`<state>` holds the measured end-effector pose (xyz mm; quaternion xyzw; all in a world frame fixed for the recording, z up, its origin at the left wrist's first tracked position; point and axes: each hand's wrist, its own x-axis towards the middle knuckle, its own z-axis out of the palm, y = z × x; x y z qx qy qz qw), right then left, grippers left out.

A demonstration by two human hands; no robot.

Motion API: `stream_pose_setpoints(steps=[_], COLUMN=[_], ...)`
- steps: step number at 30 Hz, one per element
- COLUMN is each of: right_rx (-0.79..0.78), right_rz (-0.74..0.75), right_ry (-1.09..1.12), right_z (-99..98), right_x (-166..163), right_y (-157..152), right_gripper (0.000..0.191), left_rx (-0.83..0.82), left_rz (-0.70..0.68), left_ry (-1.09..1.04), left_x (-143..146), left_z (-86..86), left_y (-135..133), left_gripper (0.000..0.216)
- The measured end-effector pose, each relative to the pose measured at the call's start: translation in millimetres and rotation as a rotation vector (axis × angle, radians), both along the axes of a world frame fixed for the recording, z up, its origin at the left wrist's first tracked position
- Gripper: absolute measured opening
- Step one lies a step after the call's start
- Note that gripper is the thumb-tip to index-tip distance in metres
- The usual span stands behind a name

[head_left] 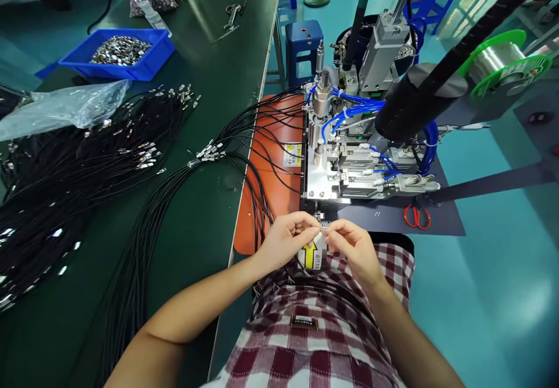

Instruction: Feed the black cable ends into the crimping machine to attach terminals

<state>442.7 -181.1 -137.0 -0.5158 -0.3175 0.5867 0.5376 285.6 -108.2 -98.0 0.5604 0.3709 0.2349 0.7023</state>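
My left hand (290, 236) and my right hand (353, 247) meet in front of the machine, each with thumb and finger pinched. Between the fingertips are thin, pale wire ends (324, 229), mostly hidden by the fingers. Just below them sits a white label with a yellow arrow (310, 255). Several black cables (257, 201) run over the orange plate (279, 184) beside my left hand, and stripped cable ends (290, 280) hang over my lap. Right ahead stands the bench machine (349, 161) with metal cylinders and blue air tubes; a row of black cables enters its left side.
On the green table (196, 295) lie a cable bundle (146, 230), a heap of black cables with metal ends (65, 201), a blue bin of metal parts (152, 64) and a wrench (233, 16). Red-handled scissors (417, 217) and a wire spool (500, 64) are at the right.
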Motion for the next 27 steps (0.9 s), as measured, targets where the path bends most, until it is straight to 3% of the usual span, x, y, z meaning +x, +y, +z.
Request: stream_pose_setpoints(steps=[4, 27], right_rx=[0.037, 0.009], right_rz=[-0.047, 0.047], right_ry=[-0.050, 0.076], right_z=[1.3, 4.0], right_x=[10.0, 3.3], right_y=[2.3, 5.0], right_gripper=[0.012, 0.013], left_rx=[-0.019, -0.038], left_rz=[-0.002, -0.050], left_ry=[0.009, -0.005], left_x=[0.0, -2.9], left_z=[2.6, 5.5], left_y=[0.5, 1.5], left_gripper=[0.018, 0.018])
